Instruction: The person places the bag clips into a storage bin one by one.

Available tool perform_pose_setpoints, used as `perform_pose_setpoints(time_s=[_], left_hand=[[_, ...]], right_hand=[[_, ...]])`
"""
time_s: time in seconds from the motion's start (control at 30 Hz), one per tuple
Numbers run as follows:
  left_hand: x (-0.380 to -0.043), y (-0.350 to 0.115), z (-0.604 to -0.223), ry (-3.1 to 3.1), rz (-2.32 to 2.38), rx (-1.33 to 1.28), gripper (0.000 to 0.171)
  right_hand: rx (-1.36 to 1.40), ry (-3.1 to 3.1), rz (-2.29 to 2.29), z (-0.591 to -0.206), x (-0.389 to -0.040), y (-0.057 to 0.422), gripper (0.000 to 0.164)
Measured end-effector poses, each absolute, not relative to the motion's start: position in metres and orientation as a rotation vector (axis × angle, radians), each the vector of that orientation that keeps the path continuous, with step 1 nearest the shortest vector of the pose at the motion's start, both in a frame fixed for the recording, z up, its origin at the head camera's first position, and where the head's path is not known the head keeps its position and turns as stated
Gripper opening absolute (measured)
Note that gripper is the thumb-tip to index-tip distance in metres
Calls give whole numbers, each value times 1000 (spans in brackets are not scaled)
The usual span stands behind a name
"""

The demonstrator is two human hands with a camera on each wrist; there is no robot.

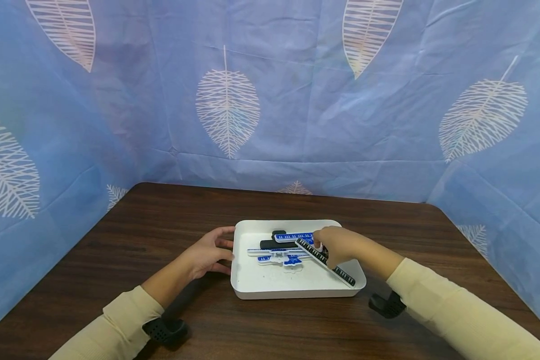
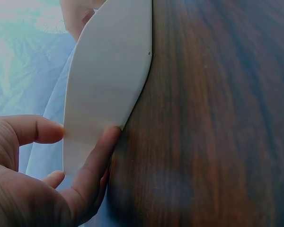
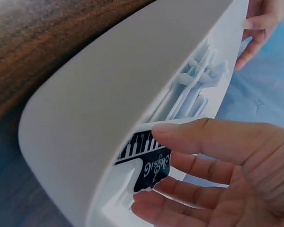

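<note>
A white tray [image 1: 270, 287] stands on the table. My left hand [image 1: 205, 254] touches its left side with fingers spread, and in the left wrist view the fingertips [image 2: 114, 132] rest on its outer wall. My right hand [image 1: 339, 244] reaches inside the tray and pinches a black-and-white page clip with piano-key print [image 1: 337, 272]. In the right wrist view, my thumb is on the clip's edge and the fingers are by its dark lettered plate [image 3: 154, 170]. The clip slants toward the near right corner. Beside it lie blue-and-white clips [image 1: 292, 237], partly covered by my right hand.
Black clip-like pieces [image 1: 270, 244] lie among the others in the tray. Around the tray extends a dark wood table [image 1: 184, 210]. Blue leaf-print cloth [image 1: 288, 100] hangs behind it and at both sides.
</note>
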State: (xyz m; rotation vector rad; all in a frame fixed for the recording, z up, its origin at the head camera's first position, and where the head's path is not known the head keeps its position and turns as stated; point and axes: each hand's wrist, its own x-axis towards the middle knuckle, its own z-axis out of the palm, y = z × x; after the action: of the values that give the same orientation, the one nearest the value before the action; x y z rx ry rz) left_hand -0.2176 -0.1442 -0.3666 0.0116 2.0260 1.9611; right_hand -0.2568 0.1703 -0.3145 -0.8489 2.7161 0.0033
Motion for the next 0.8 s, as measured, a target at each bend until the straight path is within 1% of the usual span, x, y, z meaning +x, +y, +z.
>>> perform_pose_setpoints(time_s=[0.2, 0.5, 0.63, 0.8], left_hand=[[-218, -144, -366, 2037, 1956, 15, 79], [-218, -146, -366, 2133, 1889, 35, 75], [-218, -148, -367, 2229, 1826, 23, 69], [-215, -152, -368, 2364, 1726, 65, 58]], right_hand=[[-865, 2776, -63, -312, -249, 179, 41], [-943, 2820, -285, -311, -232, 195, 36], [-966, 2847, -405, -315, -228, 203, 31], [-970, 2902, -560, -322, -223, 213, 28]])
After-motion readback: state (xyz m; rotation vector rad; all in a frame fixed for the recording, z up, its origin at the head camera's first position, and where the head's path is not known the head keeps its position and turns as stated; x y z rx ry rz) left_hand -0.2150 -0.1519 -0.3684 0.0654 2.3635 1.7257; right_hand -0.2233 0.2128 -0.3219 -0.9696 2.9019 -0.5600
